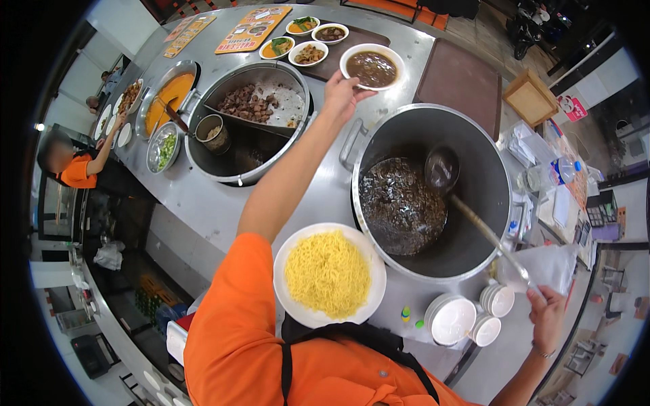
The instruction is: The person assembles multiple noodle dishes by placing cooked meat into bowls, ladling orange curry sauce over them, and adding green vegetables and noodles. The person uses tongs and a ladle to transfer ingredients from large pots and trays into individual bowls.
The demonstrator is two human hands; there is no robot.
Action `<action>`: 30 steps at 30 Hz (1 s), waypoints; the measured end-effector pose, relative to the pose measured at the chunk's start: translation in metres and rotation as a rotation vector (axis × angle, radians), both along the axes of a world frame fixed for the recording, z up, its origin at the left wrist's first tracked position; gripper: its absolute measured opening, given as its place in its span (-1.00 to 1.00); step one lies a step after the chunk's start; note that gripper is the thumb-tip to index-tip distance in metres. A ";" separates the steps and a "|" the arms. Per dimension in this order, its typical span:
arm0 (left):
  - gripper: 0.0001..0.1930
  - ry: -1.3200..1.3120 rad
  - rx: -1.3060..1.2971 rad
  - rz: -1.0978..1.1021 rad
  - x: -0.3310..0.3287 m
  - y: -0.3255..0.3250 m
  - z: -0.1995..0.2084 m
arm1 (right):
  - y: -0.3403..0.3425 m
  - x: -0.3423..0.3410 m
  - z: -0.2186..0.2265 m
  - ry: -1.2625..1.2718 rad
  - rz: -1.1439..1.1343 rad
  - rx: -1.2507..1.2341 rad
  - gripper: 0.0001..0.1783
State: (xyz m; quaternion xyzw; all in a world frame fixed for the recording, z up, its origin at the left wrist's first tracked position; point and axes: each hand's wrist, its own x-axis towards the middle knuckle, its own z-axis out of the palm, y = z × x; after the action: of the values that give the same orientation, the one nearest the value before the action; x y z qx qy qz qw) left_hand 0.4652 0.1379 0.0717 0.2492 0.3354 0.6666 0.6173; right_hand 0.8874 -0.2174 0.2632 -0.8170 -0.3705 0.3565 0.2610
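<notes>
My left hand (345,98) is stretched far across the counter, its fingers closed on the near edge of a white bowl (401,74) of brown soup with pieces in it. At the lower right my right hand (547,318) is wrapped round the end of a long-handled ladle (442,169). The ladle's cup hangs tilted inside a large metal pot (500,145), over dark broth (403,210) with many bits in it. Close to my body, a white plate (284,260) carries a heap of yellow noodles (328,274).
Left stands a divided pot (193,152) with meat chunks and a metal cup (213,134). Beyond it are an orange sauce pot (172,95) and chopped greens (162,149). Small filled bowls (310,54) line the far side. Stacked bowls (452,321) sit near right. A co-worker (81,169) reaches at far left.
</notes>
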 end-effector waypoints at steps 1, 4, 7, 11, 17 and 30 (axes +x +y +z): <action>-0.62 0.028 -0.021 0.016 -0.010 0.021 -0.006 | 0.004 -0.001 -0.009 -0.028 0.015 -0.044 -0.83; -0.58 0.149 -0.124 0.077 -0.025 0.082 -0.031 | 0.012 -0.003 -0.038 -0.093 0.029 -0.142 -0.81; -0.54 0.173 -0.227 0.149 -0.046 0.138 -0.076 | 0.009 0.003 -0.079 -0.140 -0.007 -0.162 -0.80; -0.57 0.194 -0.324 0.187 -0.049 0.189 -0.111 | 0.016 -0.005 -0.104 -0.211 0.061 -0.209 -0.79; -0.58 0.164 -0.358 0.204 -0.057 0.235 -0.139 | 0.026 -0.024 -0.124 -0.210 0.014 -0.229 -0.79; -0.76 0.328 0.188 0.156 -0.046 0.103 -0.062 | 0.025 -0.032 -0.150 -0.309 0.394 -0.193 -0.61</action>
State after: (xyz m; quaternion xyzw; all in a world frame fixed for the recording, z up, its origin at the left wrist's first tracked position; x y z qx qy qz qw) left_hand 0.4191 0.2407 0.0101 0.3840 0.3862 0.6913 0.4748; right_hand 0.8553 -0.1929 0.1134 -0.7950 -0.5220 0.3052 0.0481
